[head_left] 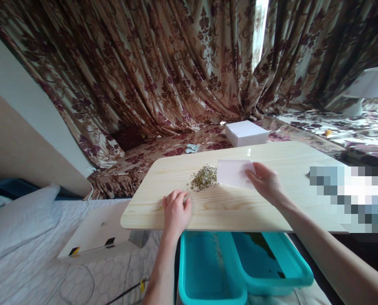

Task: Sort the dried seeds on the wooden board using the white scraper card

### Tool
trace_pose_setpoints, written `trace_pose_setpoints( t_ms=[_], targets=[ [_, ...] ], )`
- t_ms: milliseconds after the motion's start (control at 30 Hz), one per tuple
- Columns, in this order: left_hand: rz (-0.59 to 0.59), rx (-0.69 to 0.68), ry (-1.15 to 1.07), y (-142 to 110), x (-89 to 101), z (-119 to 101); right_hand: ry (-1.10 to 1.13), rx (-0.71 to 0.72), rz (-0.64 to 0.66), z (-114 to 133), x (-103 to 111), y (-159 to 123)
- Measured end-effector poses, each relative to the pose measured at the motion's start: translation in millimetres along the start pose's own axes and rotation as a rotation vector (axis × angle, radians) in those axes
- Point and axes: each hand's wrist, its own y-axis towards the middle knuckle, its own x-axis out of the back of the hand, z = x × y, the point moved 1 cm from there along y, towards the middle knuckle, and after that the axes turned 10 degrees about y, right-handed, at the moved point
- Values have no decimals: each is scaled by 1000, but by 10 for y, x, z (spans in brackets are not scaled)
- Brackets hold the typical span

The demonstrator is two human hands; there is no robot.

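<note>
A loose heap of small green and pale grains [204,177] lies on the pale wooden tabletop [233,212]. My right hand [265,180] grips a flat white rectangular sheet [234,171] by its right end. The sheet's left edge meets the right side of the heap. What the sheet is made of I cannot tell. My left hand [176,212] rests on the table near the front edge, below and left of the heap. Its fingers are slightly bent with the thumb apart, and nothing shows in it.
Below the table's front edge stand a left turquoise tub [212,294] and a right turquoise tub [279,283], which holds some dark green material. A white box [246,133] sits behind the table. A lamp [367,84] stands at right; a white case [95,228] lies at left.
</note>
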Motion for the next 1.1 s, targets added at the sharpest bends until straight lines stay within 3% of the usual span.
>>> trace_pose_setpoints(
  t_ms=[267,567,1100],
  targets=[
    [20,-4,2,7,7,1,-29,33,15,28,52,39],
    [5,-2,-3,3,-11,13,-63,55,78,49,-82,76],
    [9,-1,3,0,-13,15,-11,-2,75,118,37,104]
  ],
)
